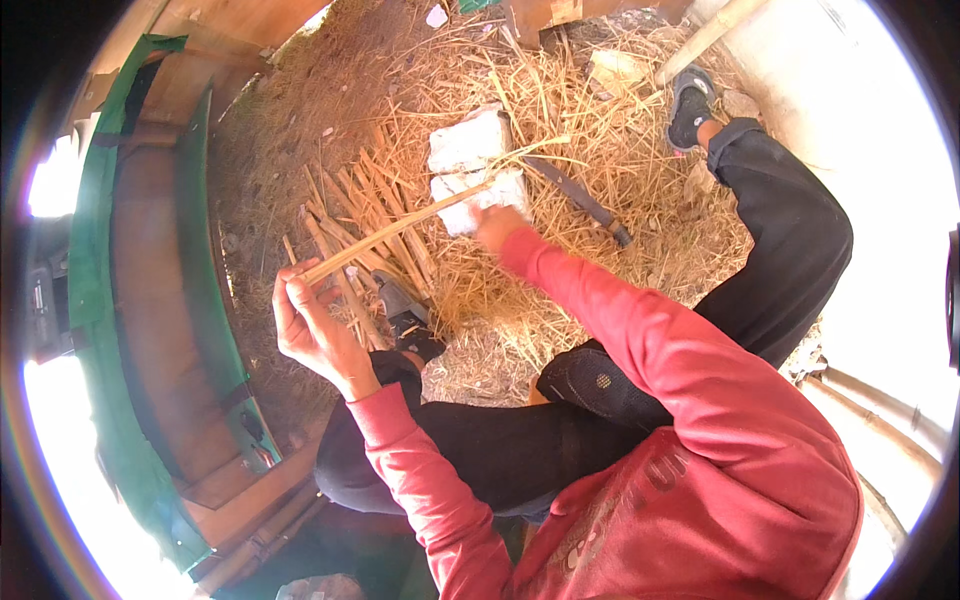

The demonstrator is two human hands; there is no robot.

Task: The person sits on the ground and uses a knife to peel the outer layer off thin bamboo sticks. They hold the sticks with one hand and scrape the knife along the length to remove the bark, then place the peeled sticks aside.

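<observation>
My left hand (pixel 322 328) pinches the near end of a long, pale wooden strip (pixel 400 228) that looks like split bamboo. The strip slants up to the right, and its far end crosses a white block (pixel 482 203), with thin frayed slivers beyond it. My right hand (pixel 498 228) is at the block's near right side, smeared by motion. Whether it holds anything cannot be made out. A second white block (pixel 470 143) sits just behind the first. A long dark blade with a handle, like a machete (pixel 580 200), lies on the shavings to the right.
Several split strips (pixel 365 205) lie in a pile left of the blocks. Straw-like shavings (pixel 610 145) cover the ground. My shod feet (pixel 690 108) stand on either side. A green-edged wooden frame (pixel 150 300) runs along the left, and a pale wall (pixel 850 110) stands right.
</observation>
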